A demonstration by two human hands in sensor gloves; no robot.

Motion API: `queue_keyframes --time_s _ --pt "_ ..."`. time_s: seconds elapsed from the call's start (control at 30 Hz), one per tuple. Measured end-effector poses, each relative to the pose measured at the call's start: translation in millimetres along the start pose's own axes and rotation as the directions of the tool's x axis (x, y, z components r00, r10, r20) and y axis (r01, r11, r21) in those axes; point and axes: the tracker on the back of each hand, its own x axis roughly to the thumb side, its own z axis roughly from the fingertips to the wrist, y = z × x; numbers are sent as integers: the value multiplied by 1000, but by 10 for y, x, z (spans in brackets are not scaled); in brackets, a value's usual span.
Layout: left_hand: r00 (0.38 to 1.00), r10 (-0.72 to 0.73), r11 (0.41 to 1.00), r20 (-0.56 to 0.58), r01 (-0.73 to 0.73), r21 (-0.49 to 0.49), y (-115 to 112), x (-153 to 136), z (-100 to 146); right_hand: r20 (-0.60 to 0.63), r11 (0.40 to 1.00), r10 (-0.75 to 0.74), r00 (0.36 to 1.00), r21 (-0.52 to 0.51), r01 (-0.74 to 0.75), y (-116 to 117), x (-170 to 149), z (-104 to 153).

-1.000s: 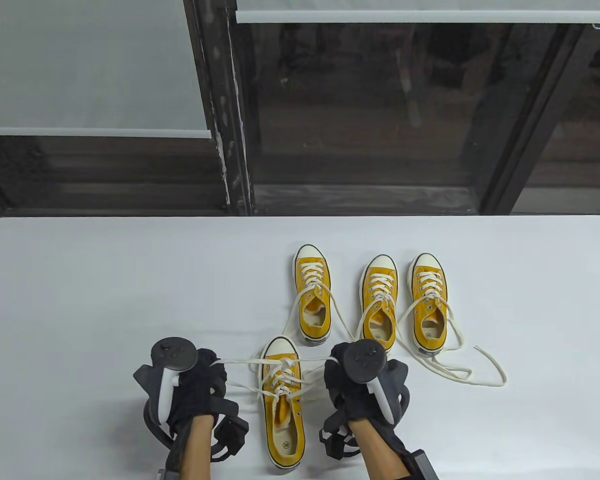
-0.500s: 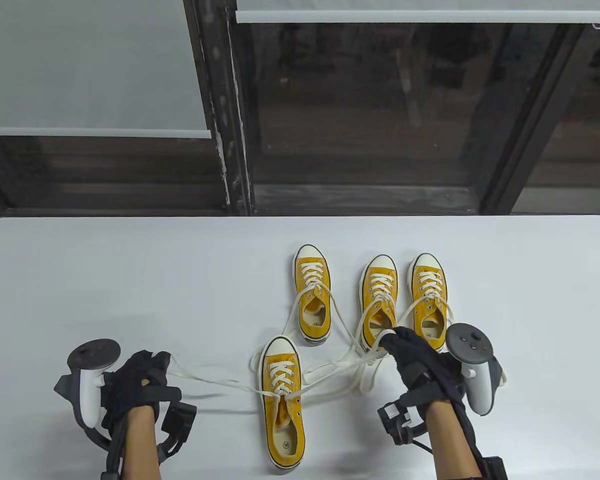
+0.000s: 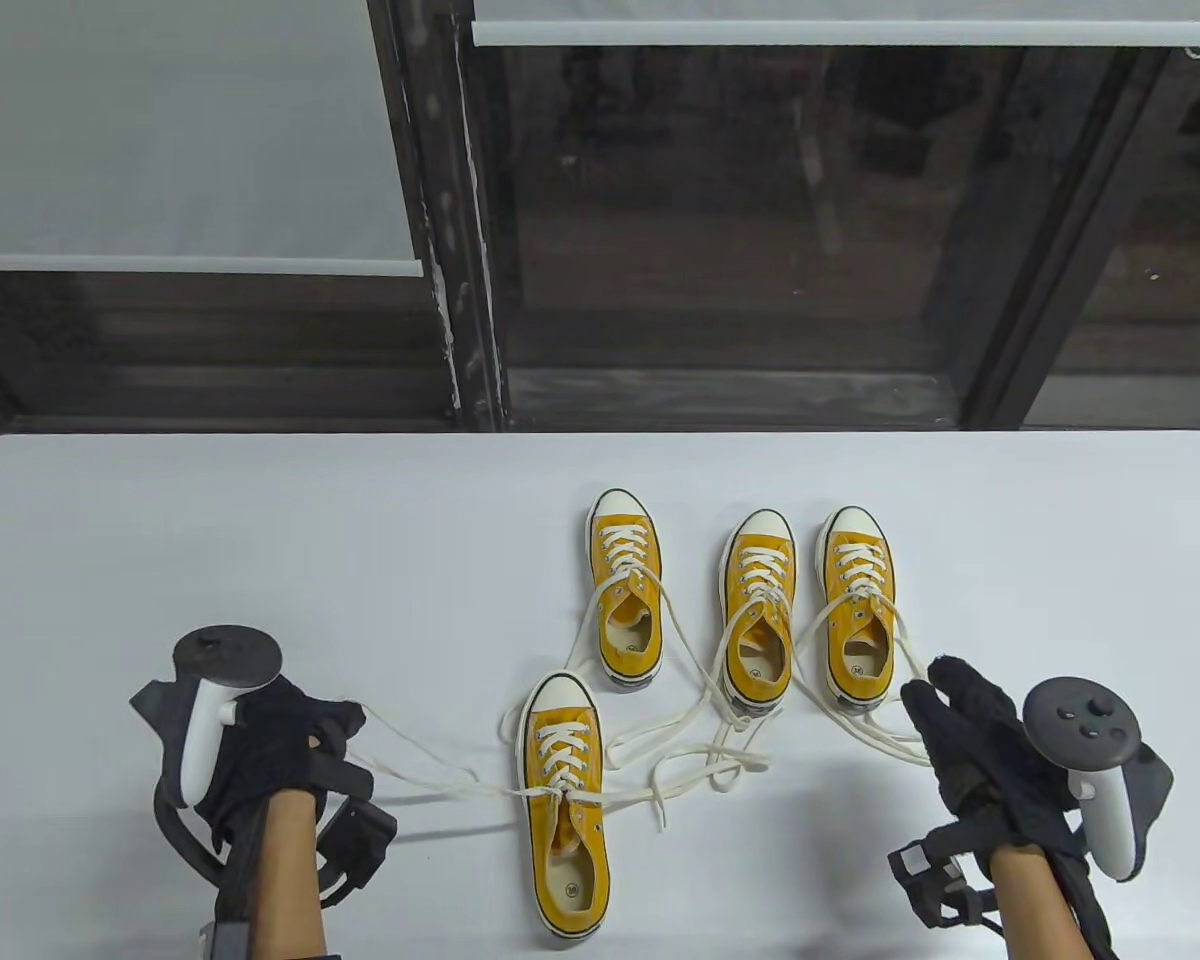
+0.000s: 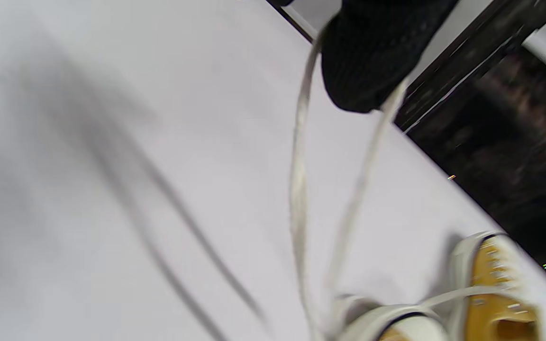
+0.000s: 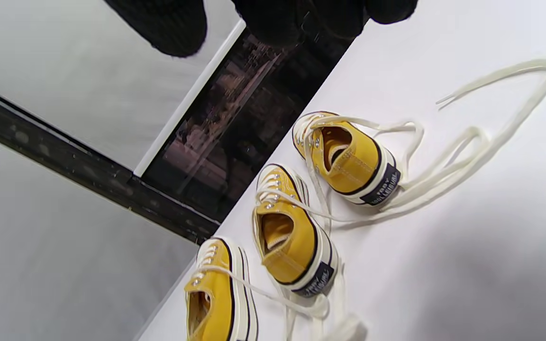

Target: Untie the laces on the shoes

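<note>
Several yellow sneakers with cream laces stand on the white table (image 3: 160,560). The nearest shoe (image 3: 565,800) has its bow undone. My left hand (image 3: 345,725) pinches its left lace (image 3: 430,775), stretched out to the left; the left wrist view shows the glove fingers (image 4: 372,61) with that lace (image 4: 299,189) hanging from them. The shoe's right lace (image 3: 700,760) lies loose on the table. My right hand (image 3: 935,690) is open and empty, to the right of the shoes, fingers spread.
Three more shoes stand behind: one left (image 3: 625,600), one middle (image 3: 758,610), one right (image 3: 857,610); the right wrist view shows them too (image 5: 292,241). Their loose laces (image 5: 467,161) trail over the table. A dark window frame (image 3: 440,250) lies beyond the far edge.
Both hands pulled the nearest shoe's laces apart and the bow came undone. My right hand let go of its lace and moved right. My left hand still holds its lace.
</note>
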Motion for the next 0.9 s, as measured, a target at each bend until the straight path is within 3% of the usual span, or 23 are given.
queue_keyframes --time_s 0.1,0.23,0.3,0.4,0.53,0.6,0.77,0.9 --pt "999 -52 994 11 53 -96 -69 42 -37 38 999 33 999 14 -34 39 14 -5" --pt "984 -177 974 17 177 -139 -202 94 -100 74 993 93 993 61 -97 109 58 -33" --pt "973 -219 948 75 231 -220 -310 129 -121 97 990 113 989 75 -121 143 88 -38" --pt "953 -215 935 214 263 -236 -511 221 -82 131 982 159 979 78 -170 195 119 -56" --pt "896 -265 890 357 370 -268 -911 401 57 155 963 254 955 51 -265 292 123 -106" --pt "873 -314 848 373 434 -304 -1122 456 107 160 938 340 927 7 -346 343 103 -144" --pt "798 -495 714 343 599 -363 -1759 549 113 149 897 435 888 15 -442 530 4 -260" --pt "728 -624 657 282 685 -314 -2074 601 37 155 881 460 874 42 -471 635 -78 -293"
